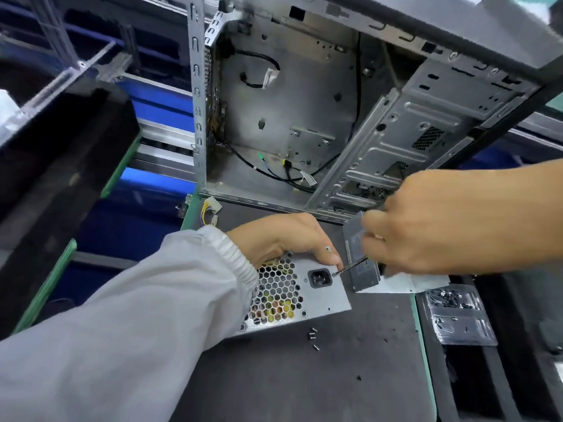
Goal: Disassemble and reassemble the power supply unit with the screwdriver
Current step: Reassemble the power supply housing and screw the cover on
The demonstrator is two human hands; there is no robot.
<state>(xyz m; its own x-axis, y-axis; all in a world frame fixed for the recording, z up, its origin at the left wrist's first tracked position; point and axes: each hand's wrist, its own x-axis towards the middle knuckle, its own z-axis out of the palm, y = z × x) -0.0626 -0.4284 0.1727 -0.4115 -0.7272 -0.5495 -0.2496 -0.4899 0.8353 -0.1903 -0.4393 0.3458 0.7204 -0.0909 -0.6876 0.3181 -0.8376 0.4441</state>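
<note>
Head view: the left hand [292, 239] curls over the top of one silver metal power supply unit [316, 290] on the black tabletop [304, 376], the right hand [441, 226] grips one thin screwdriver [350, 267] tipped at its screw, four loose screws [313, 336] nearby.

2 hands [292, 239], 1 power supply unit [320, 295], 1 screwdriver [350, 267], 1 open computer case [304, 102], 4 loose screws [313, 335] on 1 dark mat [304, 376], plus 1 grey box [362, 278].
</note>
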